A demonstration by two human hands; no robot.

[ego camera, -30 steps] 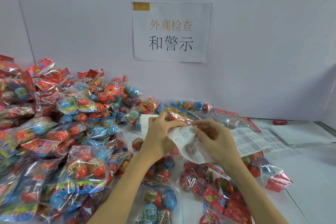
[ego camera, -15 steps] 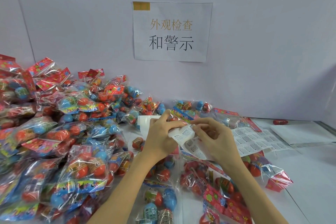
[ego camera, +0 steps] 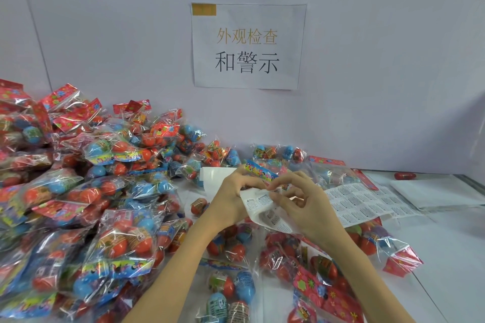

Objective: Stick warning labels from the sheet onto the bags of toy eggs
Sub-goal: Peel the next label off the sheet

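Both hands work the curled white paper sheet of printed warning labels (ego camera: 265, 208) above the clear plastic bags of red and blue toy eggs (ego camera: 231, 286), the left hand (ego camera: 231, 196) gripping its edge so the right hand (ego camera: 296, 199) can apparently pinch a label loose.

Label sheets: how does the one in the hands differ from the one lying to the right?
The held sheet is curled and bent, pinched by the left hand and right hand; the flat sheet lies spread out, partly over the bags, untouched. The held sheet shows only a few labels, the flat sheet full rows. Both are white with small printed labels.
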